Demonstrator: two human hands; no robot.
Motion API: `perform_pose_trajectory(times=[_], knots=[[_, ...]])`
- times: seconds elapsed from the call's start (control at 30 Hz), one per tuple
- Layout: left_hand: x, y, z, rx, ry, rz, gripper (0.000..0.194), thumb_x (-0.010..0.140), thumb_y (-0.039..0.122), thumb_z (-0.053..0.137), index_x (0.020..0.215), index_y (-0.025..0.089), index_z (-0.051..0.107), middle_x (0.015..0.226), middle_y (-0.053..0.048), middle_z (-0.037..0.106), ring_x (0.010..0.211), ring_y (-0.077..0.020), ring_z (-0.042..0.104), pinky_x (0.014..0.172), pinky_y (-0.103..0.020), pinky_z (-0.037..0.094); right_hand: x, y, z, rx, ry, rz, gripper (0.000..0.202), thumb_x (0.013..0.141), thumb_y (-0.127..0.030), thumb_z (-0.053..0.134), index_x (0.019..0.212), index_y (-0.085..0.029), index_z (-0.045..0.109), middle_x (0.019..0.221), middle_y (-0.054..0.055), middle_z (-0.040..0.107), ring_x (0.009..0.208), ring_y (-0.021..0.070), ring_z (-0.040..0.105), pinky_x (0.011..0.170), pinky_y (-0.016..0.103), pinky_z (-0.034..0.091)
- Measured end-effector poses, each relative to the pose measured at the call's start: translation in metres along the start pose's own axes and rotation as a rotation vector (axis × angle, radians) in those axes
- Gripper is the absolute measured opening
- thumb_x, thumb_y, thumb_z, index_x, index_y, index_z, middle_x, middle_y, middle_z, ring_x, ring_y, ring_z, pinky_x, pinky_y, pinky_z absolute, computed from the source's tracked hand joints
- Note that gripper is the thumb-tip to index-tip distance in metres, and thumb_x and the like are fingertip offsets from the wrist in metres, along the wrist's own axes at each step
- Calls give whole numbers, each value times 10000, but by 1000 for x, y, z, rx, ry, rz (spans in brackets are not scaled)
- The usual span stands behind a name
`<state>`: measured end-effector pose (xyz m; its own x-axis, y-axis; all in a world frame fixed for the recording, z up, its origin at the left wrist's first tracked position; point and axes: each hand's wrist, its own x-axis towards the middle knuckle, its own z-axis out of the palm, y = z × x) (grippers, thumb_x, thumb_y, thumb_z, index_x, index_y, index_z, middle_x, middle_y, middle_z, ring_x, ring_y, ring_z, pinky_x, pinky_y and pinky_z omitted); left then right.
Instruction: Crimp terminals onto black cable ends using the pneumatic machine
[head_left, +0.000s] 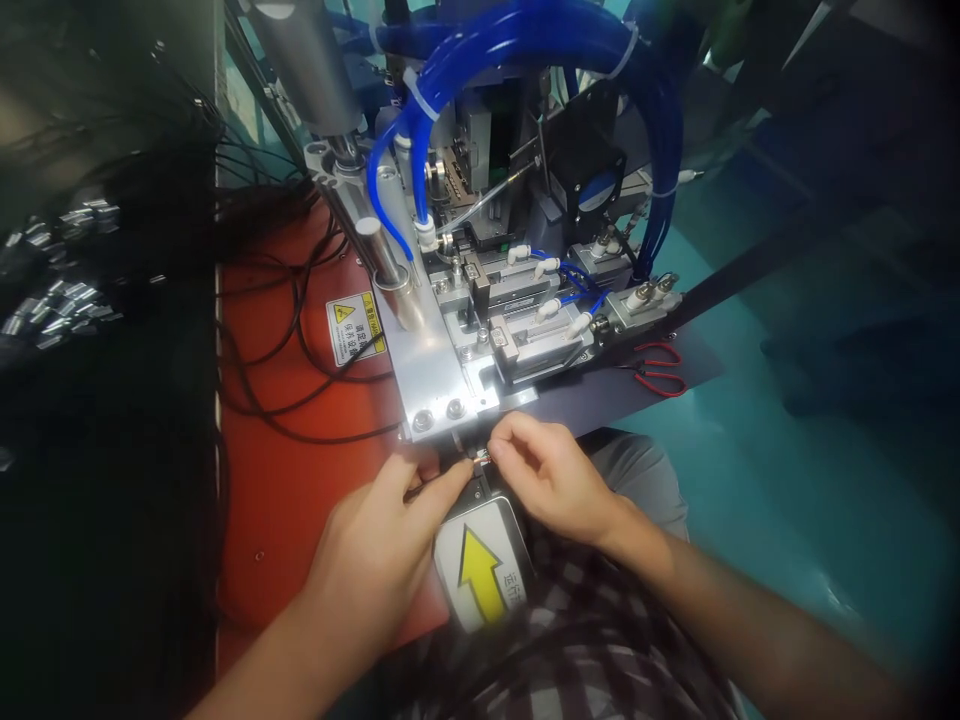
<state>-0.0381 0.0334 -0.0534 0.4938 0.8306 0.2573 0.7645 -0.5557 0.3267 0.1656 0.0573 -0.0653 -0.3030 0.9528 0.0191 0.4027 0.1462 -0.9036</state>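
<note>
My left hand (390, 520) is closed at the front of the machine, its thumb and finger at one end of a small part with thin coloured wires (482, 459). On the other side of that part, my right hand (544, 465) has thumb and forefinger pinched together; what lies between those fingertips is too small to make out. Both hands are just below the metal plate (435, 385) with two bolts. A white cover with a yellow arrow (480, 570) sits beneath the fingertips.
Pneumatic cylinders (540, 340) and thick blue tubes (525, 40) stand beyond the hands. Black cables (300, 300) cross the orange surface (277, 540) at left, near a warning label (354, 330). Red-handled scissors (661, 370) lie at right. Shiny metal-ended pieces (67, 310) are at far left.
</note>
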Motion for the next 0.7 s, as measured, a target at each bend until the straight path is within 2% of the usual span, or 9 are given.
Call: perform_pose_trajectory(times=[0.2, 0.37, 0.5, 0.6, 0.7], knots=[[0, 1, -1, 6, -10, 9, 341, 964, 155, 344, 1167, 221, 611, 936, -62, 568, 678, -130, 565, 554, -223, 453, -1, -3, 1, -57, 22, -23, 163, 913, -192, 462, 751, -200, 476, 618, -47, 439, 548, 112, 416, 548, 256, 324], [2, 6, -10, 171, -91, 41, 371, 914, 103, 379, 1196, 215, 593, 977, -86, 587, 647, -159, 600, 489, -243, 431, -4, 3, 10, 193, 61, 137, 196, 940, -285, 454, 761, -206, 464, 638, -44, 438, 567, 117, 418, 543, 246, 350], [3, 7, -15, 215, -112, 72, 401, 881, 77, 390, 1211, 209, 576, 963, -78, 599, 672, -184, 628, 503, -264, 461, -5, 8, 11, 349, 5, 225, 316, 971, -366, 402, 707, -200, 455, 624, -40, 442, 585, 121, 423, 569, 249, 367], [3, 6, -14, 211, -94, 76, 396, 872, 76, 406, 1204, 210, 576, 954, -71, 608, 697, -188, 640, 511, -261, 473, -5, 6, 10, 336, -4, 226, 347, 991, -382, 353, 711, -200, 447, 643, -36, 436, 598, 123, 411, 569, 252, 353], [4, 5, -12, 196, -89, 88, 395, 870, 86, 392, 1199, 193, 583, 961, -85, 619, 719, -194, 647, 523, -260, 482, -5, 1, 11, 265, 11, 188, 275, 962, -341, 437, 721, -208, 432, 664, -44, 410, 617, 125, 397, 590, 255, 350]])
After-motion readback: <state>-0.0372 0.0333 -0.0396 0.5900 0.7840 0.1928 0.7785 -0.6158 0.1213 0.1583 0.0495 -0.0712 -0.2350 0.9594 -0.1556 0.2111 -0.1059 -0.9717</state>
